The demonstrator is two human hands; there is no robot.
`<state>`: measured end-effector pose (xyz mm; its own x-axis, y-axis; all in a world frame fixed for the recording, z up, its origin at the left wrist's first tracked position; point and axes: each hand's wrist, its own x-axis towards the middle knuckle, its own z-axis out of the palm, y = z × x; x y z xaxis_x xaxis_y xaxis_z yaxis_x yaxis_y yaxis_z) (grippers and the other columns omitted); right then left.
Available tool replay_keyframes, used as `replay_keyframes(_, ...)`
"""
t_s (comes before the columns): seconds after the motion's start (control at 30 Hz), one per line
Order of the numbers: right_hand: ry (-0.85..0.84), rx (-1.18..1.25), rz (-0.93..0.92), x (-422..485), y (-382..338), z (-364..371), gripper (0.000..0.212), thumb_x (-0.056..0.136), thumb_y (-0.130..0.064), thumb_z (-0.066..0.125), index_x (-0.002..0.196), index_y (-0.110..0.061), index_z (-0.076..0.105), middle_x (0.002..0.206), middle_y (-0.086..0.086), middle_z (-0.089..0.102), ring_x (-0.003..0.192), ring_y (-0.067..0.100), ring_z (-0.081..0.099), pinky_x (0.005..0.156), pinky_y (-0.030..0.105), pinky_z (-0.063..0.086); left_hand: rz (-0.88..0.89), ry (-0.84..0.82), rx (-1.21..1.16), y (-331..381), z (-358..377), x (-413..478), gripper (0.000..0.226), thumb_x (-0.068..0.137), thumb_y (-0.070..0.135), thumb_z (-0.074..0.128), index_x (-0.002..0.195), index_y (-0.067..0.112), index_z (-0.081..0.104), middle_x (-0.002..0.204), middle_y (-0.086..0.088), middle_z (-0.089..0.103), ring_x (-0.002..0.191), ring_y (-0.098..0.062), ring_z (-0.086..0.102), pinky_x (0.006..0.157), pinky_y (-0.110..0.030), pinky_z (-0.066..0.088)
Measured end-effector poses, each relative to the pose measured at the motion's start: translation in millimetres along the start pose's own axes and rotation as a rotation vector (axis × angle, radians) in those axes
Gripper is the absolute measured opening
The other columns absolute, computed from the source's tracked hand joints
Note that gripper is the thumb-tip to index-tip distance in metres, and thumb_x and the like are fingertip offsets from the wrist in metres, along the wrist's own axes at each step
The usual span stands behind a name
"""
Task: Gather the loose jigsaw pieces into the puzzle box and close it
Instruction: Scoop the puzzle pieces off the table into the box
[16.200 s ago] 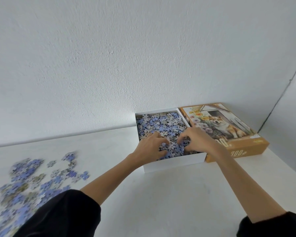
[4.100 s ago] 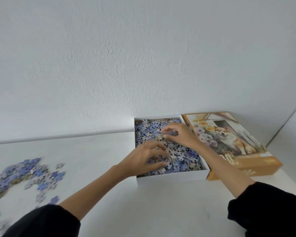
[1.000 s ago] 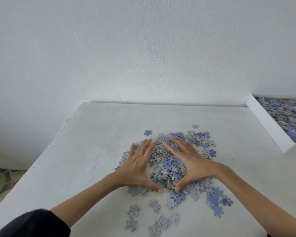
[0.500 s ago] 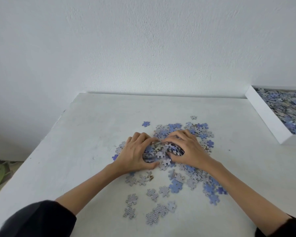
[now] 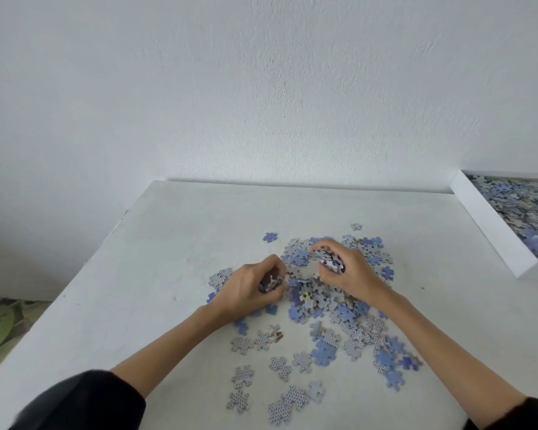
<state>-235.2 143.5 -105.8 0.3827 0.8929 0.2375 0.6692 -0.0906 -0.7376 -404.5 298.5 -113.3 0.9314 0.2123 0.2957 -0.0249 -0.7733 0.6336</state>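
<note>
White table [image 5: 156,252]: set against a white wall [image 5: 261,88].

Loose jigsaw pieces [image 5: 326,308]: scattered over the middle of the table, some blue side up, others showing a grey patterned back. A single blue piece [image 5: 270,237] lies apart at the far edge of the scatter.

Left hand [image 5: 249,290]: curled shut around a small bunch of pieces, resting at the left side of the pile.

Right hand [image 5: 345,268]: clenched on a thicker handful of pieces, raised slightly over the far part of the pile.

Puzzle box [image 5: 491,225]: white, open, at the far right of the table, well apart from the pile, holding many pieces.

Sleeves: dark, pushed up both forearms.
</note>
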Motion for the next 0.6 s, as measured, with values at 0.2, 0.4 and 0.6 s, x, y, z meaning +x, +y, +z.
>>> replay_keyframes(0.2, -0.058, 0.129, -0.033, 3, -12, -15, 0.037, 0.087, -0.016, 0.06, 0.117, -0.035, 0.05, 0.12, -0.028, 0.053, 0.119, -0.005, 0.046, 0.102, 0.01, 0.031, 0.068, -0.035, -0.146, 7, -5, 14, 0.014, 0.086, 0.026, 0.065, 0.099, 0.025, 0.069, 0.087, 0.017, 0.064, 0.072, -0.005, 0.061, 0.064, -0.024, 0.051)
replay_keyframes(0.4, -0.06, 0.19, -0.058, 2, -13, -28, 0.015, 0.081, -0.029, 0.059, 0.096, -0.028, 0.063, 0.099, -0.022, 0.064, 0.102, -0.002, 0.057, 0.094, 0.008, 0.035, 0.059, 0.009, -0.255, 25, -8, 27, 0.008, 0.078, 0.024, 0.073, 0.08, 0.018, 0.068, 0.076, 0.009, 0.064, 0.064, -0.013, 0.056, 0.061, -0.029, 0.047)
replay_keyframes(0.6, -0.083, 0.194, -0.087, -5, -12, -49, 0.015, 0.083, -0.012, 0.066, 0.09, -0.026, 0.064, 0.094, -0.021, 0.065, 0.099, -0.001, 0.058, 0.091, 0.011, 0.038, 0.064, 0.011, -0.241, 44, -5, 35, 0.011, 0.077, 0.021, 0.074, 0.075, 0.024, 0.064, 0.073, 0.016, 0.061, 0.06, -0.005, 0.051, 0.058, -0.019, 0.041)
